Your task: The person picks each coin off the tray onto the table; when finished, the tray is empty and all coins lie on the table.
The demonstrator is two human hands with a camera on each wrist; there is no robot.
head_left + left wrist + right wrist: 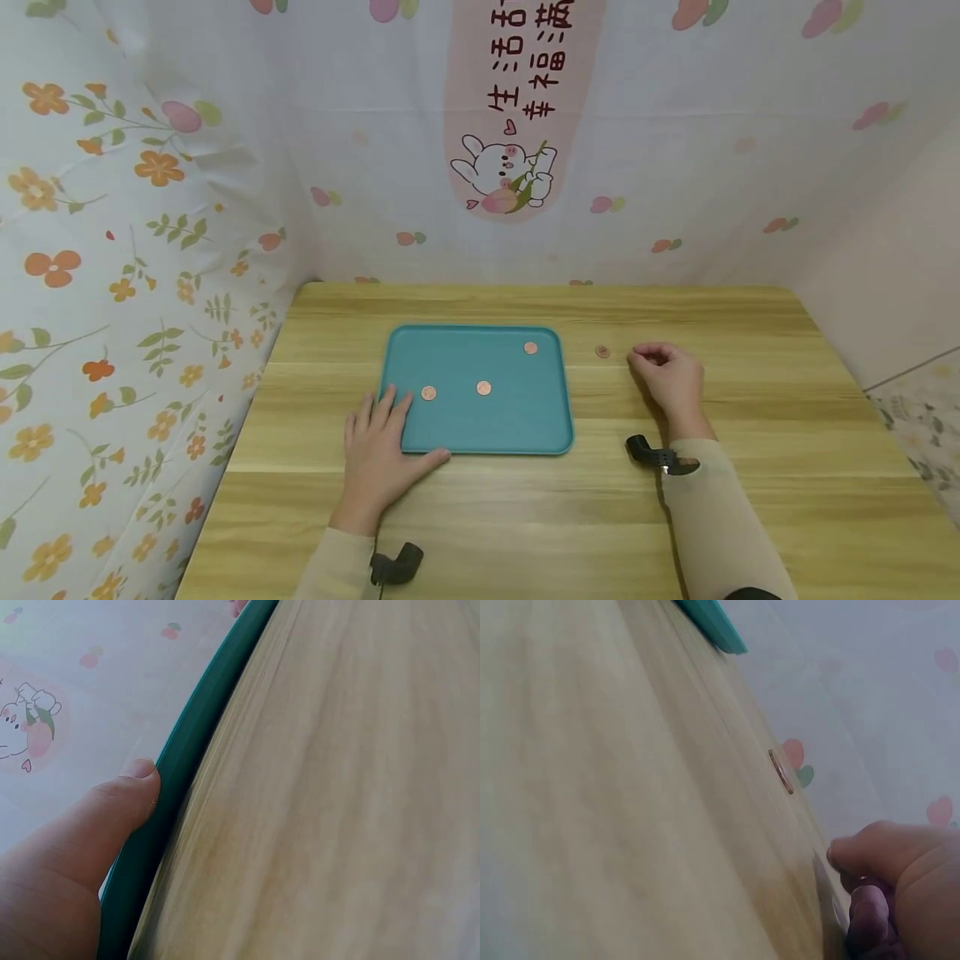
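A blue-green tray (465,425) lies on the table with three copper-coloured coins in it: one at left (428,392), one mid-tray (483,388) and one near the far right corner (530,347). My left hand (382,454) rests spread at its near left corner, fingers over the left side. In the left wrist view, the thumb (112,817) touches the rim. Right of the tray, another coin (602,352) lies on the wood. Just beyond it, my right hand (671,379) is low over the table, thumb and fingers curled together. Whether anything is between its fingertips is hidden.
The wooden table (510,525) runs back to a printed cloth (360,167) hanging behind it. Flowered cloth (150,333) hangs along the left side. Dark wrist mounts (397,564) sit on both forearms.
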